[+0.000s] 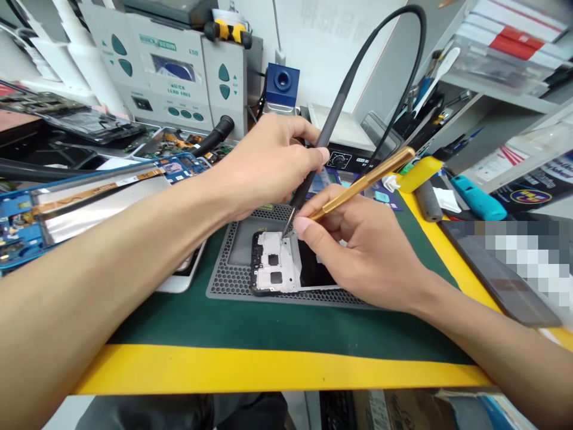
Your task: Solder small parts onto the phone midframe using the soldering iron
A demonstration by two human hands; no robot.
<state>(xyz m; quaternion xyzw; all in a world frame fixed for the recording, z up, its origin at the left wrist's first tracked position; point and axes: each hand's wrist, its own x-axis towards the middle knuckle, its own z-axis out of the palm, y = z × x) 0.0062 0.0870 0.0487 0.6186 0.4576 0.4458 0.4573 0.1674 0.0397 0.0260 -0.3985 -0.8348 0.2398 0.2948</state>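
My left hand (282, 155) is closed around a black soldering iron (308, 179), its cable looping up and to the right. The iron slants down to a thin metal tip at an opened phone (273, 260). Its white inner plate has small square openings, and a black section lies partly under my right hand (367, 251). In that hand's pinch is a slim gold tool (362, 185), like a pen with a faceted handle; its working end is hard to make out near the iron's tip. Beneath the phone is a grey honeycomb-patterned pad (228, 280).
A green mat (215, 328) with a yellow border covers the bench. At the back left stands a soldering station (174, 77). Phone parts (102, 203) lie left, beside my forearm. A turquoise tool (478, 197) and a dark flat device (487, 269) are at right.
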